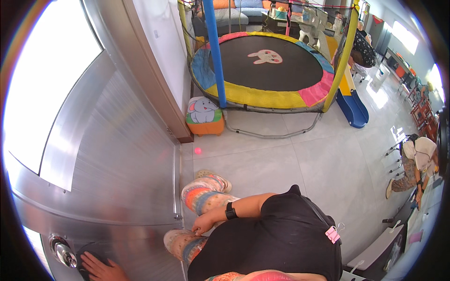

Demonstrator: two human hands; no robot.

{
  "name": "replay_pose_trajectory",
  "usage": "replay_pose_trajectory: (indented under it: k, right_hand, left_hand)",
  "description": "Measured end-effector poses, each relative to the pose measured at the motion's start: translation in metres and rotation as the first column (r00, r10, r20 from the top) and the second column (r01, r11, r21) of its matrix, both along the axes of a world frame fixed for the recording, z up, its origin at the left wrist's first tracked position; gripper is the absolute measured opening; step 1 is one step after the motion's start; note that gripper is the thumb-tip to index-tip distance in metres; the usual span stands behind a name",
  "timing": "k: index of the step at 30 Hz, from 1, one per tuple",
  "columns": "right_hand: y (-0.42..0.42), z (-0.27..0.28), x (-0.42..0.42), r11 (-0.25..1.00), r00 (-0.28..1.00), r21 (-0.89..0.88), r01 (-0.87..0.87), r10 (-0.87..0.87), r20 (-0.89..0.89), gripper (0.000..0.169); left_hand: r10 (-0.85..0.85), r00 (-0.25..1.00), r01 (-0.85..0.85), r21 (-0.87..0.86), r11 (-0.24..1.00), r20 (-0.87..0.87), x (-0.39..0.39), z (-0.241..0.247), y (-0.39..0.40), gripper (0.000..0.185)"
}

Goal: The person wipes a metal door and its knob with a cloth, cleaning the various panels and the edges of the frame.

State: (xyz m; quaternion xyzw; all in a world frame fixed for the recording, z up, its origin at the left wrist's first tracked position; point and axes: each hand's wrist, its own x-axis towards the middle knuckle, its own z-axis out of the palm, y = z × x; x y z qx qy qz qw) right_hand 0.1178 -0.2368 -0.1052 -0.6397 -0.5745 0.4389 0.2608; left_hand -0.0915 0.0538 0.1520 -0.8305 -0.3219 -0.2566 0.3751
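Observation:
My left hand [100,268] lies with fingers apart against a dark patch on the metal door [123,168], just right of the round door knob [63,251]. The wrist runs out of the picture's bottom edge. My right hand [204,224], with a black watch [230,211] on its wrist, hangs by my patterned trousers [190,242]. Its fingers are curled, and whether they pinch anything cannot be told. A black garment [267,242] covers my body, and a pink binder clip [332,234] hangs on it. A beige clog [205,173] shows beside my trouser leg.
Ahead stands a netted trampoline [267,63] with coloured padding. Near its left leg are an elephant-print stool [205,117] and a pink ball [198,150]. A blue slide end [352,109] is to the right. Another person [409,168] bends over a table at the far right.

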Motion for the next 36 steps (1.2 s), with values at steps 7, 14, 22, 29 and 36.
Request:
replay_pose_trajectory:
  k: [7,14,22,29,36]
  right_hand:
    - [0.001,-0.01,0.001,1.0,0.999,0.011,-0.02,0.02,0.046,0.042]
    - [0.004,0.012,0.002,0.992,0.988,-0.071,-0.104,0.111,0.106,0.046]
    - [-0.004,0.017,-0.001,0.994,0.992,-0.086,-0.061,0.07,0.102,0.049]
    - [-0.007,0.009,-0.008,0.991,0.993,-0.106,-0.077,0.085,0.079,0.051]
    - [-0.002,0.013,-0.009,0.99,0.99,-0.112,-0.08,0.093,0.109,0.05]
  left_hand:
    - [0.098,0.992,-0.104,-0.075,0.992,-0.081,-0.002,-0.029,-0.01,0.09]
    - [0.01,0.948,-0.086,-0.224,0.971,-0.32,-0.057,-0.149,-0.006,0.089]
    - [-0.159,0.977,0.117,-0.271,0.955,-0.139,-0.063,-0.082,-0.027,0.085]
    - [-0.081,0.991,0.092,-0.11,0.99,0.106,-0.085,0.019,-0.016,0.094]
    - [0.033,0.993,-0.053,-0.182,0.982,-0.11,-0.12,-0.097,-0.018,0.087]
